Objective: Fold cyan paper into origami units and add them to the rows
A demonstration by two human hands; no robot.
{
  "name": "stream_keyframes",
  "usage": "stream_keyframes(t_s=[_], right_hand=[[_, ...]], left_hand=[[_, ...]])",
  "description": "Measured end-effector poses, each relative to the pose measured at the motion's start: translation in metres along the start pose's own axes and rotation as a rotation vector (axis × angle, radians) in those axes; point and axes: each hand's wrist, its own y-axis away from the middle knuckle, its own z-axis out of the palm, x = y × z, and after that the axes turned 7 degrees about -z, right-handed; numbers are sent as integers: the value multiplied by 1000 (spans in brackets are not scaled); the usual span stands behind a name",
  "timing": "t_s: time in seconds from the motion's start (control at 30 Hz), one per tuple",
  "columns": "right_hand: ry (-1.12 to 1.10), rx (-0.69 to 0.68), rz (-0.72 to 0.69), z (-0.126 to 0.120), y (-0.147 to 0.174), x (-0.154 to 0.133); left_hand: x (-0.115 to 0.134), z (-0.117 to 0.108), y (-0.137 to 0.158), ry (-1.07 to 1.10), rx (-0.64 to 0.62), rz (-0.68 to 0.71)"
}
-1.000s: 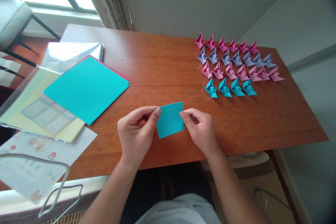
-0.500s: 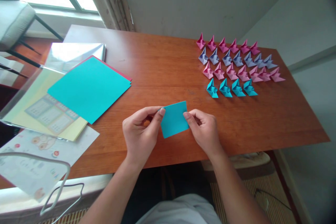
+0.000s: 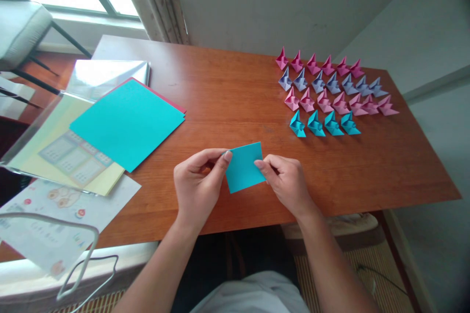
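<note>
A small turquoise sheet of paper (image 3: 244, 168) is held up between both hands, over the near edge of the table. My left hand (image 3: 200, 186) pinches its upper left corner between thumb and fingers. At the right edge, my right hand (image 3: 286, 181) grips it with the thumb lying on the front face; the fingers behind are partly hidden. Right of the hands, beyond them, stands a row of turquoise folded paper figures (image 3: 332, 124). Behind it are rows of pink figures (image 3: 340, 102), lavender figures (image 3: 332, 83) and dark pink figures (image 3: 327, 65).
Large turquoise sheets (image 3: 128, 122) lie on the left of the wooden table (image 3: 220, 93), over a plastic sleeve of pale yellow paper (image 3: 103, 183). A printed white sheet (image 3: 117, 200) overhangs the near left edge. A grey chair (image 3: 25, 29) stands by the window.
The right thumb has slid slightly left and lower along the turquoise paper's right edge. The left hand keeps its pinch. The whole view has shifted slightly.
</note>
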Motion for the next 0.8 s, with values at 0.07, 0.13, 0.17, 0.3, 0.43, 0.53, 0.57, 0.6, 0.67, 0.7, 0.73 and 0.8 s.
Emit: stream_keyframes(t_s=[0.07, 0.13, 0.17, 0.3, 0.43, 0.53, 0.57, 0.6, 0.67, 0.7, 0.73, 0.8], right_hand=[[-20, -5, 3, 0, 0, 0], [-53, -13, 5, 0, 0, 0], [-72, -22, 3, 0, 0, -1], [-124, -87, -2, -3, -1, -3], [-134, -132, 14, -6, 0, -4], [-100, -150, 9, -6, 1, -4], [-86, -153, 6, -6, 1, -4], [-75, -154, 3, -6, 1, -5], [-55, -156, 2, -5, 2, -5], [-47, -156, 2, -5, 2, -6], [-41, -156, 0, -5, 2, -6], [-35, -152, -1, -5, 2, -6]], left_hand=[[1, 1, 0, 40, -2, -37], [1, 1, 0, 82, 7, -79], [1, 1, -1, 104, 14, -99], [1, 0, -3, 168, 32, -138], [-1, -1, -4, 182, 44, -152], [-2, -1, -4, 152, 50, -153], [-2, -1, -4, 146, 50, -149], [-1, -1, -4, 144, 50, -146], [-1, -1, -4, 142, 50, -142], [-1, -1, -4, 138, 49, -143], [-1, -1, -4, 134, 49, -144], [-1, -1, -4, 132, 51, -146]])
